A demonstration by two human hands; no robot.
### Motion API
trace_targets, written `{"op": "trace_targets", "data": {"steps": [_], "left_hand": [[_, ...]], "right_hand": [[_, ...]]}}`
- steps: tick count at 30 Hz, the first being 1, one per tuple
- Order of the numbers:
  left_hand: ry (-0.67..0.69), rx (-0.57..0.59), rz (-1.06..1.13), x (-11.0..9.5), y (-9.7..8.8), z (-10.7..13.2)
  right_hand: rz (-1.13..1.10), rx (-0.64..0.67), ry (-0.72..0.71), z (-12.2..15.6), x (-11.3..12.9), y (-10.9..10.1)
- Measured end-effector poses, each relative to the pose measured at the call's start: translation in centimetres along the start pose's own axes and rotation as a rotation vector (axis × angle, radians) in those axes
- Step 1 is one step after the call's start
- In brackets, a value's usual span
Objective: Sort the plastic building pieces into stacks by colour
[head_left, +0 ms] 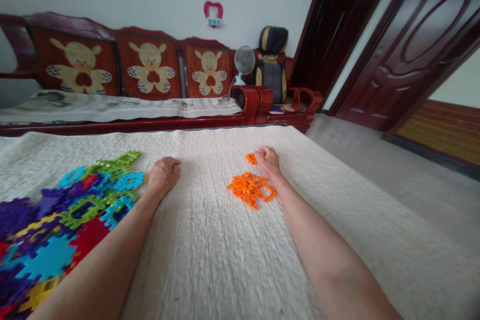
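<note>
My right hand (268, 161) is at the far side of the cloth, its fingers curled and closed on a small orange interlocking plastic piece (251, 159) that shows at its left. Just nearer to me lies a small heap of orange interlocking pieces (248, 187), one of them ring-shaped. My left hand (164, 174) rests closed at the right edge of a large mixed pile; whatever its fingers hold, if anything, is hidden. That pile has toothed pieces in several colours, among them a blue square (48, 258), a red piece (90, 236) and green pieces (83, 211). My left forearm covers part of it.
A cream quilted cloth (210, 250) covers the table. Beyond it stand a wooden sofa with bear-patterned cushions (152, 70), a small fan (244, 61) and a chair with a padded backrest (273, 77). Dark wooden doors (408, 45) and grey floor are at the right.
</note>
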State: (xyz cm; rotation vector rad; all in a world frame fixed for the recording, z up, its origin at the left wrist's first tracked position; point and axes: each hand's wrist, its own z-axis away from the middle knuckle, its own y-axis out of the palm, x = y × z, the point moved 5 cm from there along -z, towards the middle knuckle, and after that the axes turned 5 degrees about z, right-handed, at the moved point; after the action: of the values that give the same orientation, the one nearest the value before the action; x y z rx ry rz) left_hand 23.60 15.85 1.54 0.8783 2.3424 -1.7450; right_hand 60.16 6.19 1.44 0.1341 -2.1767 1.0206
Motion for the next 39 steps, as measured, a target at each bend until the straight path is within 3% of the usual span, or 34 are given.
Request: {"op": "trace_targets", "data": {"steps": [3,8,12,14,18,20,24,29,32,36,37,39], "left_hand": [[-0.016,0.022,-0.025,-0.2,-0.2,0.0],[-0.026,0.017,-0.039,-0.2,-0.2,0.1],[-0.006,0.012,-0.031,-0.1,-0.1,0.0],[-0.011,0.017,-0.037,0.0,0.0,0.0],[-0.01,0.036,-0.043,-0.1,0.2,0.0],[-0.008,0.039,-0.041,-0.1,0.2,-0.1],[-0.019,0.03,-0.048,-0.1,0.1,-0.1],[-0.006,0.039,-0.03,-0.2,0.1,0.0],[0.0,0.037,-0.032,-0.3,0.0,0.0],[0.003,0.025,-0.05,-0.5,-0.3,0.1],[-0.002,0.022,-0.054,-0.5,-0.4,0.1],[-0.017,0.019,-0.059,-0.4,-0.3,0.1]], "right_hand": [[-0.133,-0.031,0.041,-0.1,-0.3,-0.3],[-0.245,0.035,0.062,1.0,-0.1,-1.1],[-0.232,0.106,0.044,3.4,0.0,-3.3],[-0.094,0.214,0.014,4.7,0.3,-4.8],[0.276,0.612,0.012,7.2,1.1,-6.9],[0.411,0.696,-0.014,7.9,2.0,-7.4],[0.535,0.682,-0.048,8.1,3.4,-7.4],[0.352,0.722,0.078,6.9,2.4,-8.5],[0.337,0.582,0.098,5.4,1.9,-10.2],[0.663,0.254,0.051,4.7,2.5,-11.7],[0.733,0.225,0.032,4.8,2.8,-11.5],[0.753,0.296,0.023,5.2,2.9,-10.8]]}}
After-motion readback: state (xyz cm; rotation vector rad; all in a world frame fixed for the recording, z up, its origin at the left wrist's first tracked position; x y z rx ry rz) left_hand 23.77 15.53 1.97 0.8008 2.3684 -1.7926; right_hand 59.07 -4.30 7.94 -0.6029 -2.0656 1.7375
